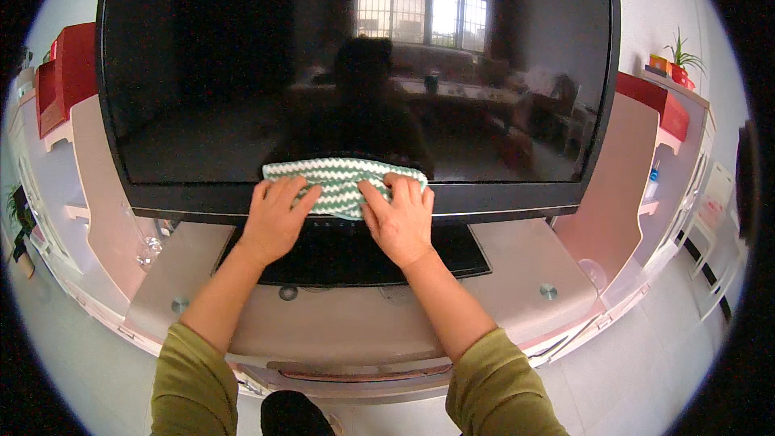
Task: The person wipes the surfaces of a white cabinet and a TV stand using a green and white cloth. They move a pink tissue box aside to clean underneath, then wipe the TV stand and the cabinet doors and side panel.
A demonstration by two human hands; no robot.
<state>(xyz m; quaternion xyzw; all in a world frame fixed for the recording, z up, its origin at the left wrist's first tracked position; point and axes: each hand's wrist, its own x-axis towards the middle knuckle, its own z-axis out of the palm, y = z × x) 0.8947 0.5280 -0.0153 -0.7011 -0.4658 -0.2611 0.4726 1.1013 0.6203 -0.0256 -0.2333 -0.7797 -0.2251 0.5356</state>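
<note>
A green-and-white zigzag-striped cloth [339, 178] lies spread against the lower edge of a large flat-screen television [200, 103]. It covers part of the dark screen and part of the black bottom bezel [502, 197]. My left hand [275, 218] holds the cloth's left side, fingertips pressed onto it. On its right side, my right hand [399, 215] grips it with the fingers slightly spread. The cloth is bunched into folds between both hands. Below them is the television's glossy black base [339, 254], partly hidden by my forearms.
The base stands on a beige TV cabinet [339, 327] with round metal discs [548, 292] on its top. Curved side panels [611, 194] flank the screen. Red shelf boxes [75, 79] and a potted plant [681, 72] sit at the sides. A white chair [714, 212] stands far right.
</note>
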